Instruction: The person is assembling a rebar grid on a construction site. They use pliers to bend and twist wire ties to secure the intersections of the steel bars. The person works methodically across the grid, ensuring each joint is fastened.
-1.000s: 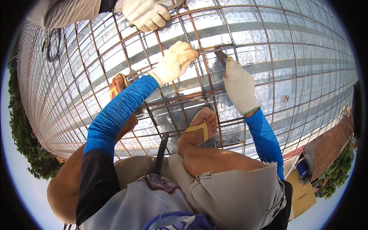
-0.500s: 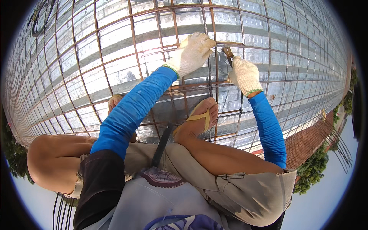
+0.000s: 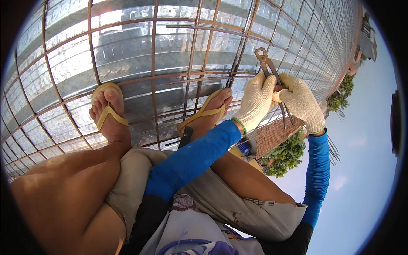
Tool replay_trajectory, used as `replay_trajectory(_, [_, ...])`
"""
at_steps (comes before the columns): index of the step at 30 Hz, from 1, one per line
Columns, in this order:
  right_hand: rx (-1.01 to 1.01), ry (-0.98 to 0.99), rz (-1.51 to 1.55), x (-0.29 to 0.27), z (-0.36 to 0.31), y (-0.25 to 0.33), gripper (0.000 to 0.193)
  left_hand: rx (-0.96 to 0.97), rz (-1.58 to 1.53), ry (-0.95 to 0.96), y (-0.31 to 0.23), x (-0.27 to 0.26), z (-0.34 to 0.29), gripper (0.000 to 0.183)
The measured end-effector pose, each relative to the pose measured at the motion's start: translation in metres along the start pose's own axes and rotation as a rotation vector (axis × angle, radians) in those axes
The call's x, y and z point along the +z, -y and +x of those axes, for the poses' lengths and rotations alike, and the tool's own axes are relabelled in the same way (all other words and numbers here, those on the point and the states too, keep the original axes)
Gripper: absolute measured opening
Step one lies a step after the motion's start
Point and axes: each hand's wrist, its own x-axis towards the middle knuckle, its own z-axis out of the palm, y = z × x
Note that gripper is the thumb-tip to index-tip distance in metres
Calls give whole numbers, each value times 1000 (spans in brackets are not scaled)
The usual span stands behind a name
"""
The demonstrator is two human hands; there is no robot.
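A pair of rusty metal pincers (image 3: 268,66) is held above the rebar mesh (image 3: 154,55), jaws pointing away from me and handle ends hanging below my gloves. My left hand (image 3: 256,98), in a white knit glove, closes on the pincers from the left, with thumb and fingers near the handles. From the right, my gloved right hand (image 3: 301,102) grips the same handles. A bare fingertip shows between the two gloves. A thin wire appears near the jaws; whether it touches them I cannot tell. The gloves hide the middle of the handles.
Ribbed shiny metal decking (image 3: 123,49) lies under the mesh. My feet in yellow flip-flops (image 3: 109,117) rest on the bars. A dark strap-like piece (image 3: 185,137) is by my right ankle. Beyond the right edge are a tiled roof (image 3: 272,138), trees (image 3: 285,157) and projecting bars (image 3: 333,151).
My left hand has left the mesh and moved right, onto the pincers. My right hand has brought the pincers away from the bars. The view has swung right, showing more sky.
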Motion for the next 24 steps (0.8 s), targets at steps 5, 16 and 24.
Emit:
replay_trajectory(5, [60, 25, -153, 3, 27, 10, 34, -351, -238, 149, -21, -37, 19, 26])
replay_trajectory(16, [114, -3, -316, -21, 62, 23, 38, -447, -361, 140, -36, -27, 47, 30])
replay_trajectory(24, [-40, -87, -506, -28, 73, 12, 37, -451, -491, 68, -28, -7, 60, 29])
